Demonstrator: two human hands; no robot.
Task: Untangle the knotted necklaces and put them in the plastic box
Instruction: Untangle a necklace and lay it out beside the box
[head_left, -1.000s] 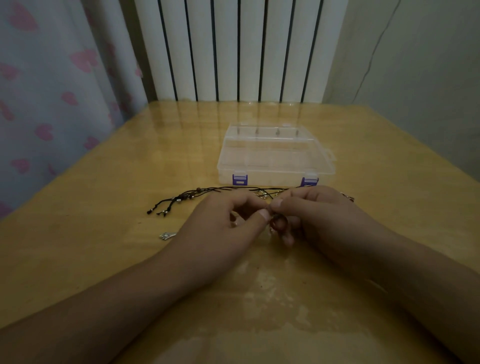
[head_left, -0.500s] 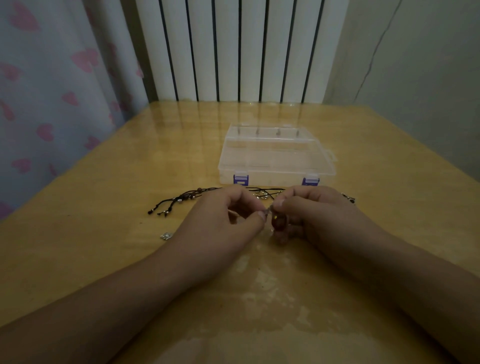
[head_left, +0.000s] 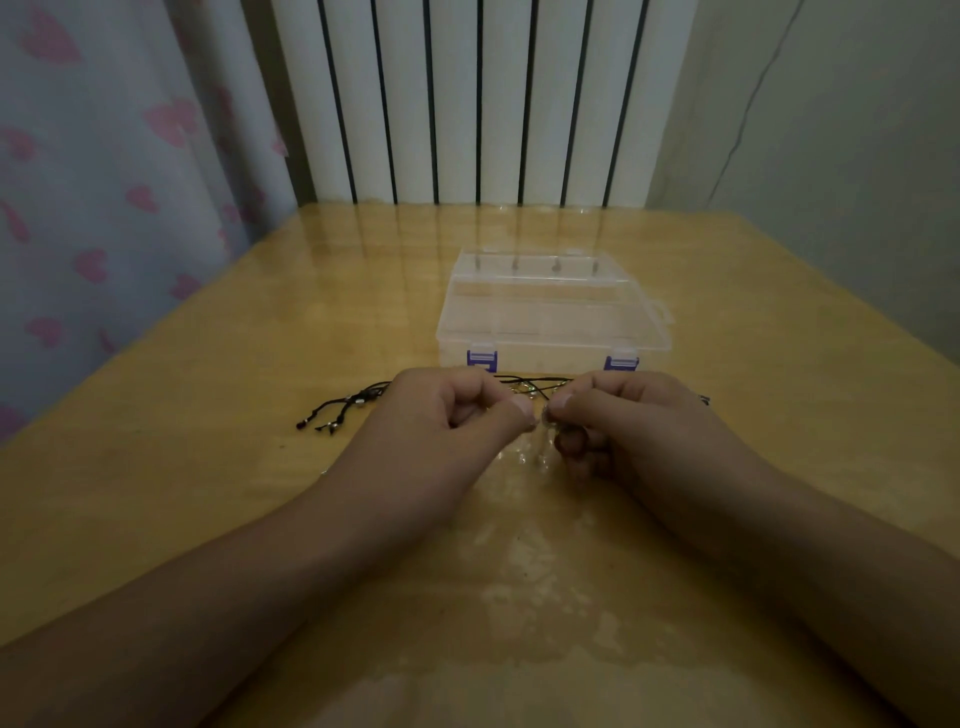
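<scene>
A clear plastic box (head_left: 550, 317) with purple latches stands closed on the wooden table (head_left: 208, 467), just beyond my hands. Black cord necklaces (head_left: 343, 408) with small beads trail left from under my left hand, and cords also run between the hands near the box front. My left hand (head_left: 447, 421) and my right hand (head_left: 628, 421) meet fingertip to fingertip, each pinching a small part of the necklace tangle between thumb and forefinger. The knot itself is mostly hidden by my fingers.
A white ribbed radiator (head_left: 467, 98) stands behind the table's far edge. A curtain with pink hearts (head_left: 104, 182) hangs at the left and a plain wall (head_left: 831, 130) at the right. A glossy film covers the tabletop.
Both hands have shifted slightly away from me, toward the box, still pinching the tangle. The small silver piece left of my left wrist is no longer visible.
</scene>
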